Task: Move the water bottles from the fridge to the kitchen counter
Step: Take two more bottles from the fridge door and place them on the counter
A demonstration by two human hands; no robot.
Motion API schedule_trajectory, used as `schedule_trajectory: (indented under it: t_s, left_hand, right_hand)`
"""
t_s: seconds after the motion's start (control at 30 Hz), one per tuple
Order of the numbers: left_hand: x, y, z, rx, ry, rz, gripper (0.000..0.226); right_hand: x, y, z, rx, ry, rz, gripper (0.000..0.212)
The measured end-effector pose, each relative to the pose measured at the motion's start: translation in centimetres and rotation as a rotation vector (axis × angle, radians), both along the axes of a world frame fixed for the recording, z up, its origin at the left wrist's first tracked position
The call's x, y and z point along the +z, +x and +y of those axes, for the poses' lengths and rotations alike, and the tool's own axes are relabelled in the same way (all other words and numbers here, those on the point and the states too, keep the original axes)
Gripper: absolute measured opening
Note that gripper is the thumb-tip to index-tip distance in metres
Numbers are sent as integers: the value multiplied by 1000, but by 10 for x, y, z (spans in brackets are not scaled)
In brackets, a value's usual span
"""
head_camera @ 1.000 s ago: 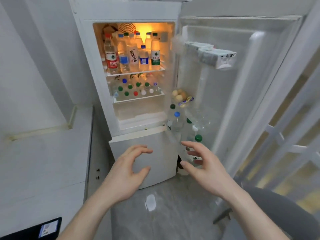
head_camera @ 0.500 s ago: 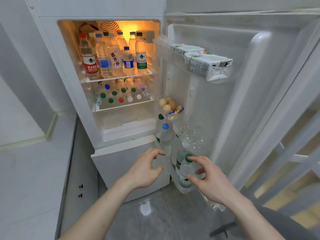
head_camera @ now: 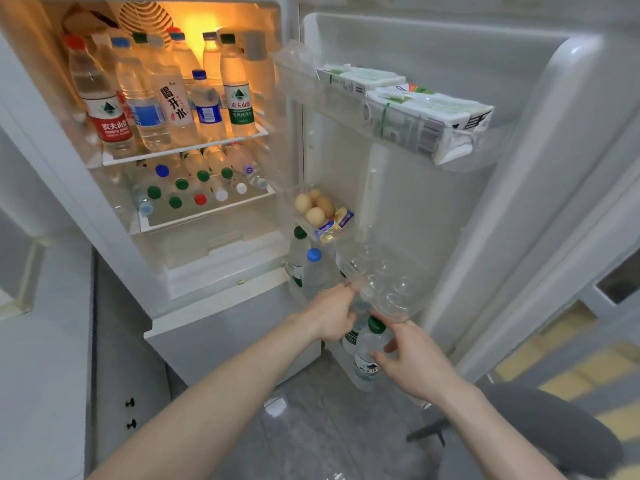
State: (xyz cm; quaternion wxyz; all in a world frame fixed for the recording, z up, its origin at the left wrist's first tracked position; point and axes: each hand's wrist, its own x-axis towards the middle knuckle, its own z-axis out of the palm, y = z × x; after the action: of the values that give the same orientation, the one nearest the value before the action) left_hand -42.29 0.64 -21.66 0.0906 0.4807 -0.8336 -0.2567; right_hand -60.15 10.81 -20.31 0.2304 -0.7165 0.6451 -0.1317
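Note:
The fridge (head_camera: 221, 327) stands open. Several water bottles (head_camera: 166, 98) stand upright on its top shelf, and more bottles (head_camera: 194, 188) lie below with their caps facing out. In the lower door shelf a green-capped bottle (head_camera: 297, 251) and a blue-capped bottle (head_camera: 314, 271) stand at the back. My right hand (head_camera: 415, 365) grips a green-capped water bottle (head_camera: 369, 351) in that shelf. My left hand (head_camera: 332, 315) is curled over another bottle (head_camera: 350, 338) beside it, whose top is hidden under the hand.
A clear plastic tray (head_camera: 384, 289) juts from the door just above both hands. Eggs (head_camera: 313, 206) sit in a small door bin, and cartons (head_camera: 415, 109) fill the top door shelf. The white counter (head_camera: 38, 358) lies to the left. A grey chair (head_camera: 554, 431) stands at the right.
I have moved closer to the fridge. Both hands dropped from open in the air into the lower door shelf and closed around bottles there.

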Motion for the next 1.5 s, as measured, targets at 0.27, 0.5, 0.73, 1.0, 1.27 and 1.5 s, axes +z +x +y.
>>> schedule_trajectory:
  t_s: [0.27, 0.5, 0.73, 1.0, 1.27, 1.5]
  left_hand:
    - [-21, 6, -2, -13, -60, 105, 61]
    - [-19, 16, 20, 50, -47, 152, 39]
    - [-17, 16, 55, 259, -87, 141, 20]
    - [0, -5, 113, 510, -229, 263, 22]
    - [34, -4, 193, 799, -345, 388, 33]
    - [55, 25, 277, 1039, -353, 289, 26]
  right_hand:
    - [-12, -4, -14, -42, -77, 29, 35]
    - [-10, -11, -21, 49, -19, -39, 26]
    - [-16, -21, -25, 219, -14, -25, 30]
    - [-13, -44, -5, 335, -131, -199, 31]
    - [31, -36, 23, 550, -243, -404, 27]
    - [49, 14, 44, 698, -180, -547, 23]
